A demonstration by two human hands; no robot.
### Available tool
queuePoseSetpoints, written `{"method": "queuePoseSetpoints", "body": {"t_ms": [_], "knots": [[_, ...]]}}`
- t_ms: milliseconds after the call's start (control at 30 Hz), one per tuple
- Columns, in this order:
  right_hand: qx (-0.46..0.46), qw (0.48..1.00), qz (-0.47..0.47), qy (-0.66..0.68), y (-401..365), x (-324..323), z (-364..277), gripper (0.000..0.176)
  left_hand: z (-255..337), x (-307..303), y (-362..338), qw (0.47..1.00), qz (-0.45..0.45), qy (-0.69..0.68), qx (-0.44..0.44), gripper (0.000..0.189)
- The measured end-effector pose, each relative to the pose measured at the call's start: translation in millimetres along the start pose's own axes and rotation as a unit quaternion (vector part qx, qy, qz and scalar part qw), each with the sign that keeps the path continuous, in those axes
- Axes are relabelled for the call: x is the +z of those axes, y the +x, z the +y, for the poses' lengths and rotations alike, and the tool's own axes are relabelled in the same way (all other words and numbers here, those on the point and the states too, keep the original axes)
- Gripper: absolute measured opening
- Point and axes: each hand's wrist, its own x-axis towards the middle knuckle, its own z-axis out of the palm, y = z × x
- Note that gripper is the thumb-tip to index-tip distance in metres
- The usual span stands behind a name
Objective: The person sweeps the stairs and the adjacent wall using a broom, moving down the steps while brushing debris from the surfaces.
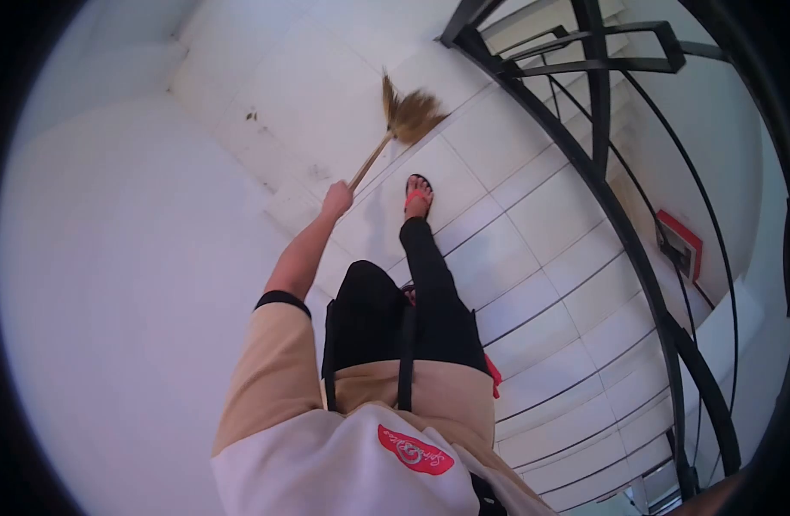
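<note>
My left hand (337, 199) is closed around the handle of a straw broom (414, 116), with the arm stretched forward. The broom's fanned bristles rest on the white tiled landing (464, 159), ahead of my sandalled foot (418, 196). The bristles look slightly blurred. Small dark bits of debris (252, 115) and smudges of dirt (319, 172) lie on the floor to the left of the broom. My right hand does not show; only a blurred, skin-coloured patch appears at the bottom right edge, by the railing.
White tiled stairs (575, 318) with dark edge lines run down on the right. A black metal railing (597, 185) curves along them. A white wall (128, 284) stands close on my left. Beyond the railing is a red-edged framed object (680, 245). Red cloth (493, 377) hangs at my hip.
</note>
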Motion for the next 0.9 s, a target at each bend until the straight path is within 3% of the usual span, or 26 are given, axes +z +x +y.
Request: {"method": "queuePoseSetpoints", "body": {"t_ms": [133,200,233,267,300,333,433,533,633,733,833,900], "knots": [[-0.018,1.0,0.009,-0.009,6.9,14.8,-18.9,0.05,-140.6,-24.5,-51.0,0.995,-0.032,0.087,-0.032,0.023],[-0.03,0.999,0.015,-0.015,12.4,19.2,-30.8,0.049,-172.1,-52.5,-84.1,0.99,-0.026,0.101,-0.093,0.023],[-0.035,0.999,0.018,-0.02,13.6,20.6,-35.3,0.049,-212.3,-50.8,-84.4,0.983,-0.031,0.163,-0.083,0.025],[-0.038,0.999,0.023,-0.022,14.4,21.6,-38.9,0.049,-213.6,-70.6,-95.0,0.972,-0.042,0.183,-0.137,0.027],[-0.042,0.998,0.029,-0.023,16.8,23.3,-44.5,0.049,-246.8,-70.1,-95.5,0.971,0.002,0.204,-0.124,0.028],[-0.047,0.998,0.03,-0.024,18.5,25.5,-48.5,0.049,-260.5,-79.8,-98.9,0.961,0.021,0.219,-0.169,0.028],[-0.062,0.997,0.036,-0.027,28.9,31.6,-61.8,0.048,-278.4,-95.4,-136.6,0.961,0.122,0.153,-0.196,0.028],[-0.068,0.997,0.036,-0.028,33.3,34.4,-66.8,0.048,-254.3,-113.7,-196.8,0.965,0.134,0.118,-0.191,0.027],[-0.074,0.996,0.042,-0.023,35.8,38.5,-70.7,0.047,-251.0,-100.1,-231.2,0.98,0.092,0.089,-0.152,0.025],[-0.079,0.995,0.048,-0.02,37.7,41.2,-73.5,0.047,-261.0,-74.4,-227.7,0.98,0.015,0.153,-0.131,0.022],[-0.087,0.994,0.056,-0.022,39.3,41.9,-77.7,0.046,-300.0,-50.5,-203.1,0.968,0.001,0.231,-0.097,0.022],[-0.095,0.993,0.061,-0.025,42.6,40.8,-81.0,0.046,-289.5,-49.4,-213.6,0.971,0.06,0.184,-0.143,0.021]]}}
